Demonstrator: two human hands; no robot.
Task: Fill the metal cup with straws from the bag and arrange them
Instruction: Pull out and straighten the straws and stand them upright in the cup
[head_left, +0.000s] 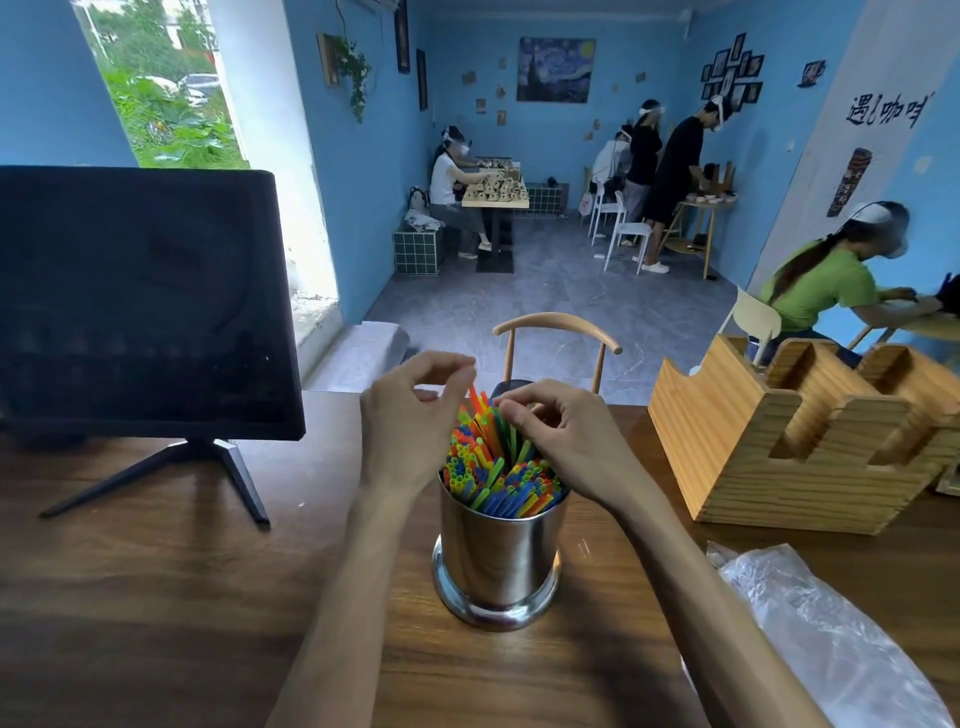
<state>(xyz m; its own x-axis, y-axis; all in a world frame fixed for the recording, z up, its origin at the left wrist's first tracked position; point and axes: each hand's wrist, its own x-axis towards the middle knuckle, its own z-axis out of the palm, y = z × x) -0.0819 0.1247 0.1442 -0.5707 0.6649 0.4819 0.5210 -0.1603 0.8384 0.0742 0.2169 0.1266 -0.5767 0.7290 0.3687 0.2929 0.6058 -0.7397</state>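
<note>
The metal cup (497, 561) is standing upright on the wooden table (156, 597), directly in front of the person, and it is already holding a dense pack of coloured straws (501, 475) in red, blue, green, yellow and orange. Both hands are working over its mouth. The left hand (410, 415) is curling its fingers and thumb towards the tips of a few straws that are sticking up above the rest; whether it is actually pinching 1 of them is hard to tell. The right hand (561, 436) is closing its fingertips on the raised straws from the other side, probably to level them with the pack. The clear plastic bag (821, 639) is lying flat and apparently emptied at the right edge of the table, so the filling is looking done and the arranging is under way. A dark monitor (140, 301) is standing at the left, a wooden organiser (800, 441) at the right
</note>
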